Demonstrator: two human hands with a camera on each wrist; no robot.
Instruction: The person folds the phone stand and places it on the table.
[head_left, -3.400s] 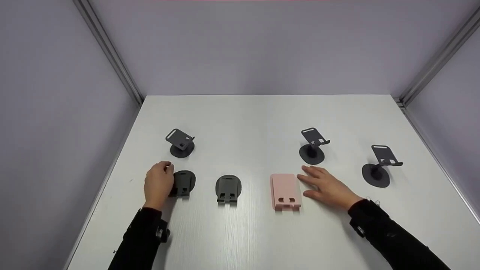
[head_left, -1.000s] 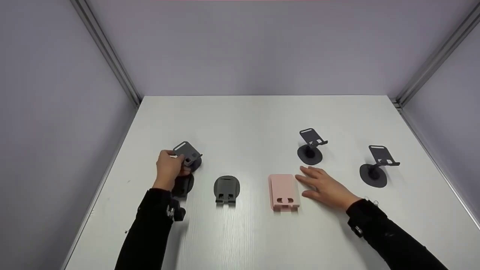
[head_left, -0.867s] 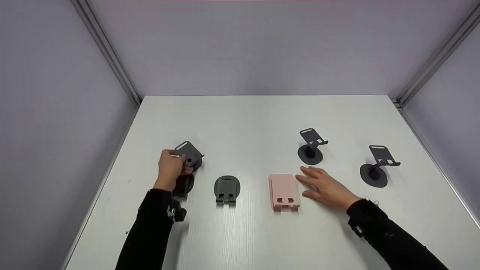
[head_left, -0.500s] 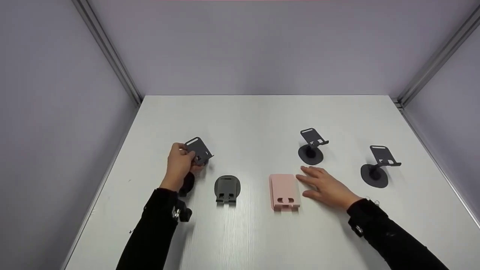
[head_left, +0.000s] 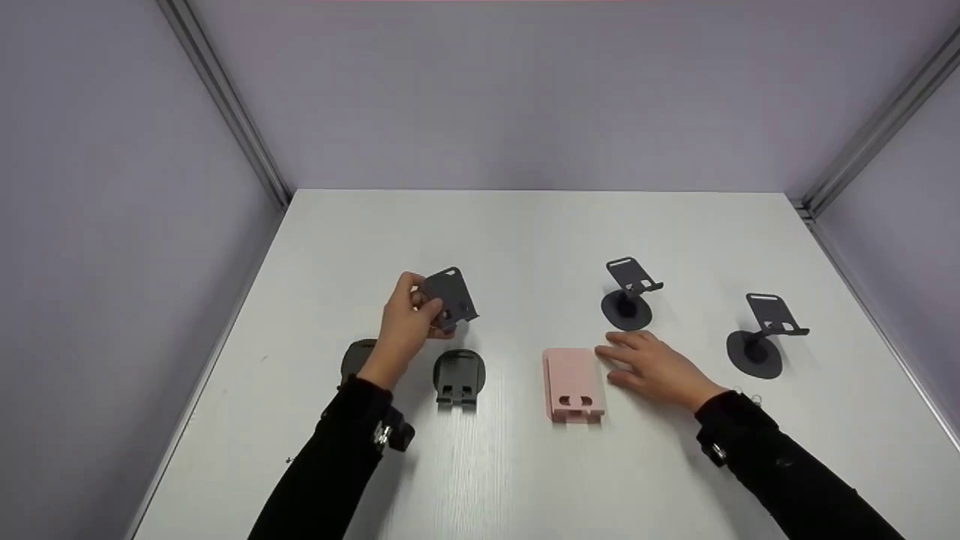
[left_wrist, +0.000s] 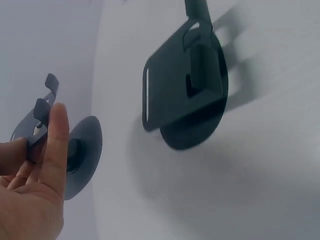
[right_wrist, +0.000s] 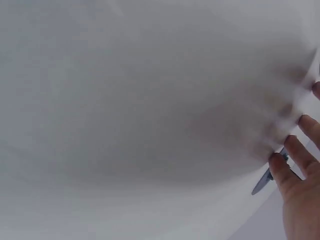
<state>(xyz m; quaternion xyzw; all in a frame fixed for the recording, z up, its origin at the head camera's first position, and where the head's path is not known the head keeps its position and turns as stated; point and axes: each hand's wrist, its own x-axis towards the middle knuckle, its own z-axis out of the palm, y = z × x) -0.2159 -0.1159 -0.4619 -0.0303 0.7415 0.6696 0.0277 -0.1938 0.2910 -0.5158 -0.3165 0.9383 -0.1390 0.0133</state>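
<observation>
My left hand [head_left: 401, 330] grips a dark grey phone stand [head_left: 451, 294] by its unfolded plate, thumb on the front. In the left wrist view its round base [left_wrist: 87, 157] hangs off the table. Just below, in the head view, a folded dark grey phone stand [head_left: 459, 377] lies flat. Another folded stand [head_left: 356, 355] is partly hidden behind my left wrist. My right hand [head_left: 660, 371] rests on the table with fingers spread, fingertips beside a pink folded phone stand [head_left: 574, 381]. The right wrist view shows these fingers [right_wrist: 302, 155] holding nothing.
Two unfolded dark stands, one [head_left: 626, 310] behind my right hand and the other [head_left: 754, 355] to its right, stand on the white table [head_left: 510, 480]. Pale panels [head_left: 525, 97] enclose the back and sides.
My left hand has gone from beside the leftmost folded stand to the unfolded stand behind it, taken hold of it and carried it right. The right hand has barely moved.
</observation>
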